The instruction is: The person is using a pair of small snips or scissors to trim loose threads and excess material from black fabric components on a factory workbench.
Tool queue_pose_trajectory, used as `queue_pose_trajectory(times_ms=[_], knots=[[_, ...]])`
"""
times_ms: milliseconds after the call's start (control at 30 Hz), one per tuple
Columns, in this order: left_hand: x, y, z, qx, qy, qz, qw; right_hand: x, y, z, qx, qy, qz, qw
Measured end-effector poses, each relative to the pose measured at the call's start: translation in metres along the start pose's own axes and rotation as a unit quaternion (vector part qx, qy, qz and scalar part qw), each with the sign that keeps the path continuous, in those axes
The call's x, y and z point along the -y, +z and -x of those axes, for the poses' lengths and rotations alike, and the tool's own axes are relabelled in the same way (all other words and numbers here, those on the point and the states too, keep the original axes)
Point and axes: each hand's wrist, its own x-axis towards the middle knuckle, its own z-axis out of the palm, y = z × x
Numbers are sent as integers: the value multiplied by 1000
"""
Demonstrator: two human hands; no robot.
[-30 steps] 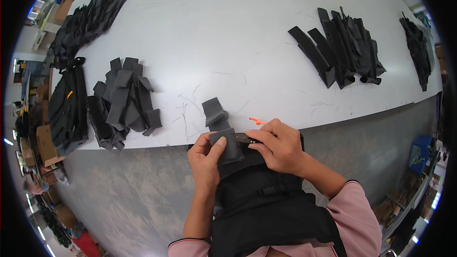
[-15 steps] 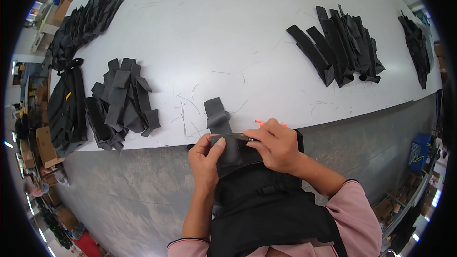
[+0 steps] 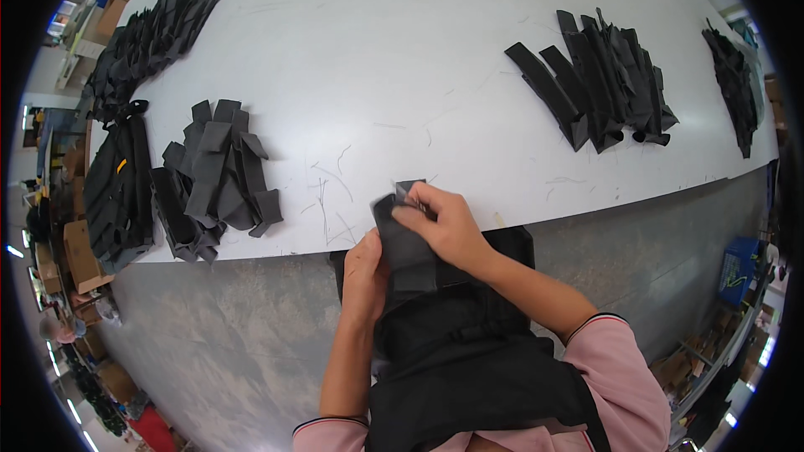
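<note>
At the table's near edge I hold a dark grey-black fabric piece (image 3: 406, 251), a folded strip with a flap. My left hand (image 3: 362, 272) is closed on its left edge, thumb along the side. Over its far end, my right hand (image 3: 448, 226) pinches a corner of the fabric; the fingertips are slightly blurred, and whether anything else is in that palm is hidden. The piece's lower part lies over a larger black fabric item (image 3: 511, 255) near my lap, against my black apron (image 3: 477, 385).
The white table (image 3: 402, 59) bears loose thread ends. Stacked dark fabric strips lie left (image 3: 222, 172), far left (image 3: 151, 50) and right (image 3: 603, 84). A black bag-like item (image 3: 121, 188) overhangs the left edge. A blue crate (image 3: 739, 272) stands right on the grey floor (image 3: 251, 351).
My right hand has moved left and away from me, to the fabric's far end. The piece has swung upright. The orange-ended tool near my right hand no longer shows.
</note>
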Motion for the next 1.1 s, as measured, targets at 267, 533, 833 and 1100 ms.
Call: queue_pose_trajectory(times_ms=[267,533,833,1100], knots=[[8,-3,-16,-81,-21,-159,984,-1,-5,33,-59,19,18,998],[4,2,-20,-129,15,-143,981,9,-34,65,-25,-50,214,975],[6,5,-15,-113,51,-143,982,14,-40,54,28,-83,240,967],[0,12,-13,-110,52,-166,979,22,-43,53,15,-266,431,862]])
